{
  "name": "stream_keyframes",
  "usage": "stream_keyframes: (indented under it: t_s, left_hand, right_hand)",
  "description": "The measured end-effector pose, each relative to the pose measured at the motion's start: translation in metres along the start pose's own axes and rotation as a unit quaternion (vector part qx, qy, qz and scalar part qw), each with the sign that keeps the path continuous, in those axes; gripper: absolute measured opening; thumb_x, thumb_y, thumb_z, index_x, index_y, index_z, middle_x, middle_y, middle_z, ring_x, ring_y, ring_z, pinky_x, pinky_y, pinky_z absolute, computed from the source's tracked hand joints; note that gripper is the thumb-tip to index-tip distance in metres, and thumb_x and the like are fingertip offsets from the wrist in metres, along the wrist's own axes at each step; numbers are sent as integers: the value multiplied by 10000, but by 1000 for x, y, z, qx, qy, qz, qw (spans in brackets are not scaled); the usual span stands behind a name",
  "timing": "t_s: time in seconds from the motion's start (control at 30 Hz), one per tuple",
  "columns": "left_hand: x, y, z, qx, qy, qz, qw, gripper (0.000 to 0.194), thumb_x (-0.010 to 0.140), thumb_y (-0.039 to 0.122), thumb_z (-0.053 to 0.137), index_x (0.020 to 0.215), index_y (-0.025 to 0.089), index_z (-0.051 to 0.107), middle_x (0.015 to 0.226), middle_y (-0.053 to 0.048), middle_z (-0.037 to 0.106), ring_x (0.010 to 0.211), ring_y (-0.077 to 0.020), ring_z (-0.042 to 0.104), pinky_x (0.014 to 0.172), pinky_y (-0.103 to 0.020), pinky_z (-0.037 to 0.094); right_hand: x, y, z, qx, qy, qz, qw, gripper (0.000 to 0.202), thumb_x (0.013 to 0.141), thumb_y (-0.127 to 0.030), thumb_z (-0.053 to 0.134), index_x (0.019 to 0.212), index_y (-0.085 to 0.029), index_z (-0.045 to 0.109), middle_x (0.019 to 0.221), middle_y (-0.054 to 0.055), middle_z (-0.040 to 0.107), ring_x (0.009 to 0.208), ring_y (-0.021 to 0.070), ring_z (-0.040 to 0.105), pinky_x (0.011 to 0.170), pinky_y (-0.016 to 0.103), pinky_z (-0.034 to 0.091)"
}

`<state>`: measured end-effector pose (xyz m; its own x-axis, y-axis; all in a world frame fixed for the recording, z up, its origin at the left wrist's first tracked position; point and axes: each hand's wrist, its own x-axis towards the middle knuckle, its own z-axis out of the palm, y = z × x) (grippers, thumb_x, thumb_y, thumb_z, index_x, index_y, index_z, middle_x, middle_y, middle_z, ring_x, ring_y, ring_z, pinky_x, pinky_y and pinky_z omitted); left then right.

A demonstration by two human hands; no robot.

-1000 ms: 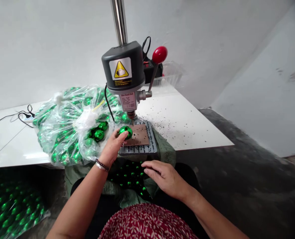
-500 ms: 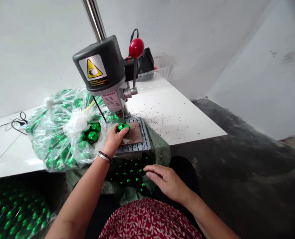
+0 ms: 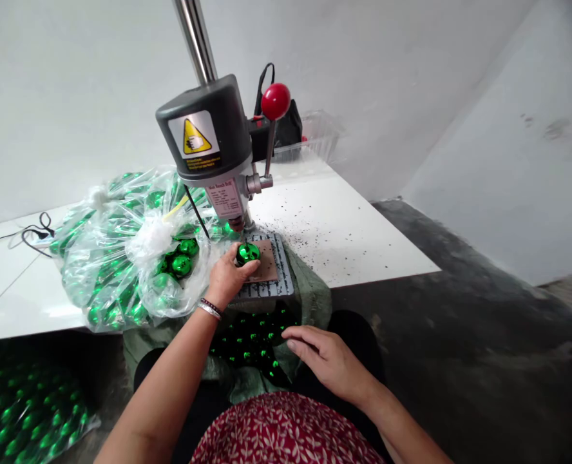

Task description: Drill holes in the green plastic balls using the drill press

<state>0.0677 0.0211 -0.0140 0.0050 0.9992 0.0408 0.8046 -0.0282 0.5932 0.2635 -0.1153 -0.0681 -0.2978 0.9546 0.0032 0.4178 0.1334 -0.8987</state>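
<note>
My left hand is closed on a shiny green bauble, thumb and fingers around its sides. The bauble sits over a brown board on the grey base of a small bench drill. Just above the bauble is the drill's chuck; whether the bit touches it I cannot tell. Over my lap, my right hand has its fingers stretched out and holds nothing visible. Its fingertips are near a green cloth and a dark hollow with several green baubles.
Clear plastic bags of green baubles lie left of the drill. A red-knobbed lever rises on its right. Dark shavings dot the white table. Behind stands a clear plastic box. More bagged baubles are lower left.
My left hand and the bauble have shifted slightly right and toward me under the chuck. The whole view has moved a little; my right hand stays over my lap.
</note>
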Motion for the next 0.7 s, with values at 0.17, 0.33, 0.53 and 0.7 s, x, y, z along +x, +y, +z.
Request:
stream_keyframes:
  t_s: [0.17, 0.33, 0.53, 0.7]
  left_hand:
    - [-1, -6, 7, -43, 10, 5, 999, 527, 781, 438, 667, 1251, 212, 589, 1038, -86, 714, 965, -247, 643, 854, -341, 464]
    - [-3, -10, 12, -89, 26, 2, 996, 511, 750, 409, 712, 1217, 228, 609, 1016, -83, 723, 992, -263, 640, 871, -340, 447]
    - [-4, -11, 14, -81, 22, 3, 997, 504, 773, 407, 681, 1236, 224, 603, 1084, -112, 720, 1038, -286, 638, 884, -362, 436]
    - [-5, -9, 16, -76, 45, 24, 996, 483, 777, 349, 674, 1237, 231, 588, 1251, -96, 661, 1148, -271, 593, 947, -358, 420]
  right_hand:
    - [17, -24, -41, -22, 34, -20, 999, 343, 880, -483, 503, 990, -235, 712, 956, 33, 725, 856, 121, 685, 772, 215, 551]
    - [51, -55, -96, -65, 174, -55, 981, 457, 835, -602, 506, 836, -186, 694, 840, 54, 701, 758, 123, 645, 717, 225, 534]
    - [105, -101, -139, -118, 280, -76, 950, 477, 814, -549, 554, 1139, -214, 652, 1021, 72, 691, 815, 136, 634, 745, 280, 526]
    - [165, -147, -159, -182, 316, -176, 914, 490, 885, -558, 440, 1110, -187, 669, 1123, 95, 673, 1042, 196, 626, 935, 386, 502]
